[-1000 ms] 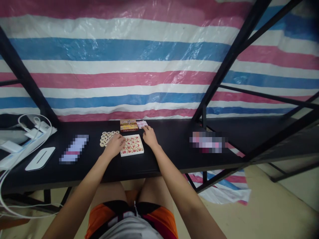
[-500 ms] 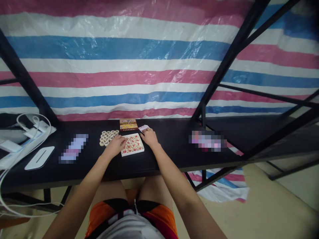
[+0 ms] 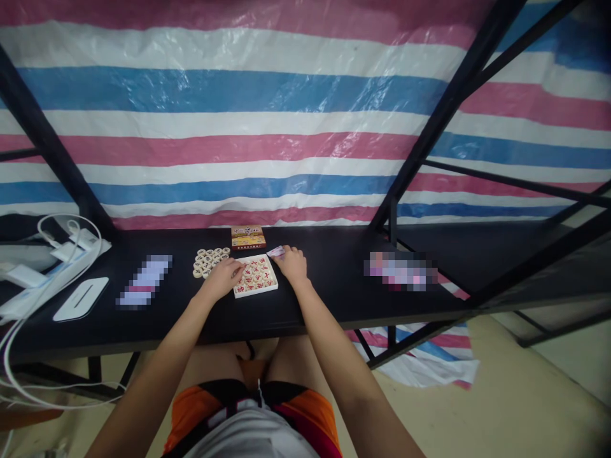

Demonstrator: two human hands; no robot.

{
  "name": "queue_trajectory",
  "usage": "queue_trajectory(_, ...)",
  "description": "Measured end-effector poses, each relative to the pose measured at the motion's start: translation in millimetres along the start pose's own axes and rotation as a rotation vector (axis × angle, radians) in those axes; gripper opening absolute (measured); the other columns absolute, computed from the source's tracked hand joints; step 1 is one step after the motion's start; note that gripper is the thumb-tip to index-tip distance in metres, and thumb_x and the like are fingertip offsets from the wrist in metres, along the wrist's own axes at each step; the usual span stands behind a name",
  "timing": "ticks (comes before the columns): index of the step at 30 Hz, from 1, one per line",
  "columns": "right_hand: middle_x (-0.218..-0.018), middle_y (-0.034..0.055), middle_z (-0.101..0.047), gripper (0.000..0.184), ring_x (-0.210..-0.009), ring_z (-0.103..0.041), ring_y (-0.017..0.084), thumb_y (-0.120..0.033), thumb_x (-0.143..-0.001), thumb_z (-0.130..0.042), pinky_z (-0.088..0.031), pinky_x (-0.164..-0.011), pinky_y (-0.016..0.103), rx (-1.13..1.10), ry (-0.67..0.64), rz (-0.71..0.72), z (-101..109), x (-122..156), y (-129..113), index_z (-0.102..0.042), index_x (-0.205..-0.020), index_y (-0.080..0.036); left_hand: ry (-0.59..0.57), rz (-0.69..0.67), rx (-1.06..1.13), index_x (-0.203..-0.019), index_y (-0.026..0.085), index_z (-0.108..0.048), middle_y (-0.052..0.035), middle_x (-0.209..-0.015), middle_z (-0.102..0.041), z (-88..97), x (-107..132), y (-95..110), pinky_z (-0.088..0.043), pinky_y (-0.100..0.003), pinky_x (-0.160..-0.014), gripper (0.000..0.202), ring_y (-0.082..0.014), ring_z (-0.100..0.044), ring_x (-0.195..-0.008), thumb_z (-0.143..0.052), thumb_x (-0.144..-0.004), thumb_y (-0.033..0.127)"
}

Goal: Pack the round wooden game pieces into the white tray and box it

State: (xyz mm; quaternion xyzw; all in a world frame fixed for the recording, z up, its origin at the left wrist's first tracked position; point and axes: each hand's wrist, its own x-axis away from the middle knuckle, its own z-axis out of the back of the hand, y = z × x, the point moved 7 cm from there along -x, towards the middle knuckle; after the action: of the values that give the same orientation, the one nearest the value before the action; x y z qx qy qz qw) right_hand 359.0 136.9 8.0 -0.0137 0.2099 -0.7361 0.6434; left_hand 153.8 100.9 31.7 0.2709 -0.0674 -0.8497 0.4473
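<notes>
Before us we see a wrinkled plastic sheet (image 3: pixel 258 149) striped red, white and blue, light glinting off its upper folds; slanting black posts (image 3: pixel 421 159) cross it, above a long black desk (image 3: pixel 334 280) and a pale yellowish floor (image 3: pixel 496 407)

Striped sheet (image 3: pixel 267 89): white glare streaks across the upper middle; where the light starts, I can't tell
Table (image 3: pixel 344 273): dark, mostly matte
Game pieces (image 3: pixel 258 277): softly focused, red markings slightly smeared
Mosaic patches (image 3: pixel 146 280), left and right: coarse blocks, detail hidden
Upper-right corner: shaded nearly black
</notes>
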Motion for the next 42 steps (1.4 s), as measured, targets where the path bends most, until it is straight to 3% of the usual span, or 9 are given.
queue_trajectory(6,-0.11,0.0151,-0.059,0.051,-0.104,-0.052,0.028,-0.055,-0.087,-0.042,-0.041,-0.085,0.038,-0.073,0.001,-0.023,2,-1,6,-0.056,-0.117,-0.017,-0.002,-0.019,-0.004,-0.084,0.019,-0.066,-0.0073,-0.081,-0.063,0.2,1,0,-0.044,-0.036,-0.08,0.027,-0.0228,-0.056,-0.083,-0.041,-0.087,0.029)
queue_trajectory(12,-0.135,0.0145,-0.044,0.057,-0.122,-0.04,0.029,-0.049,-0.086,-0.048,-0.036,-0.095,0.04,-0.043,0.009,0.106,-3,-3,0,-0.044,-0.134,-0.019,-0.004,-0.011,0.0,-0.086,0.02,-0.066,-0.0071,-0.082,-0.063,-1.1,1,-2,-0.044,-0.035,-0.081,0.026,-0.022,-0.056,-0.084,-0.041,-0.087,0.03)
queue_trajectory(15,-0.13,0.014,-0.051,0.056,-0.119,-0.044,0.027,-0.045,-0.087,-0.047,-0.034,-0.097,0.039,-0.03,-0.085,0.152,-13,-5,0,-0.042,-0.136,-0.018,0.0,-0.011,0.008,-0.085,0.02,-0.066,-0.0069,-0.083,-0.063,-1.6,1,-3,-0.044,-0.035,-0.08,0.026,-0.022,-0.056,-0.084,-0.042,-0.087,0.03)
queue_trajectory(18,-0.122,0.0143,-0.055,0.055,-0.112,-0.049,0.027,-0.043,-0.087,-0.049,-0.038,-0.092,0.037,-0.036,-0.088,0.151,-14,-8,2,-0.041,-0.136,-0.019,0.004,-0.016,0.014,-0.084,0.02,-0.066,-0.0069,-0.083,-0.063,-1.3,1,-3,-0.044,-0.035,-0.08,0.026,-0.0222,-0.056,-0.083,-0.042,-0.087,0.03)
queue_trajectory(22,-0.118,0.0134,-0.057,0.05,-0.108,-0.052,0.026,-0.04,-0.085,-0.052,-0.04,-0.088,0.035,-0.071,-0.064,0.12,-12,-11,8,-0.049,-0.129,-0.018,-0.011,-0.026,-0.01,-0.085,0.019,-0.066,-0.0067,-0.08,-0.062,-0.4,1,0,-0.043,-0.035,-0.079,0.027,-0.0219,-0.056,-0.081,-0.041,-0.087,0.029)
queue_trajectory(28,-0.112,0.0106,-0.056,0.026,-0.104,-0.053,0.022,-0.029,-0.083,-0.052,-0.039,-0.089,0.029,-0.161,-0.048,0.082,-14,-16,18,-0.065,-0.103,-0.019,-0.018,-0.016,-0.031,-0.087,0.019,-0.066,-0.0071,-0.083,-0.062,0.0,2,-1,-0.044,-0.035,-0.078,0.027,-0.0225,-0.057,-0.083,-0.04,-0.087,0.029)
queue_trajectory(35,-0.093,0.0047,-0.062,0.017,-0.085,-0.057,0.018,-0.022,-0.078,-0.051,-0.042,-0.079,0.028,-0.442,0.036,0.127,-4,-15,14,-0.061,-0.092,-0.02,-0.018,-0.017,-0.032,-0.086,0.019,-0.065,-0.007,-0.084,-0.061,-0.7,1,-2,-0.044,-0.034,-0.079,0.027,-0.0217,-0.057,-0.084,-0.041,-0.088,0.029)
queue_trajectory(38,-0.09,0.0022,-0.063,0.017,-0.083,-0.057,0.017,-0.022,-0.075,-0.053,-0.042,-0.082,0.029,-0.675,0.143,0.171,8,-15,12,-0.06,-0.091,-0.02,-0.016,-0.015,-0.035,-0.086,0.019,-0.065,-0.0064,-0.083,-0.061,0.3,1,-1,-0.044,-0.033,-0.078,0.027,-0.0211,-0.057,-0.083,-0.041,-0.088,0.029)
queue_trajectory(42,-0.095,0.003,-0.063,0.031,-0.085,-0.058,0.018,-0.03,-0.069,-0.061,-0.044,-0.081,0.03,-1.06,0.266,0.101,17,-16,18,-0.058,-0.098,-0.019,-0.016,-0.005,-0.044,-0.089,0.019,-0.065,-0.006,-0.084,-0.061,0.6,1,-1,-0.045,-0.032,-0.079,0.026,-0.0203,-0.057,-0.083,-0.041,-0.089,0.029)
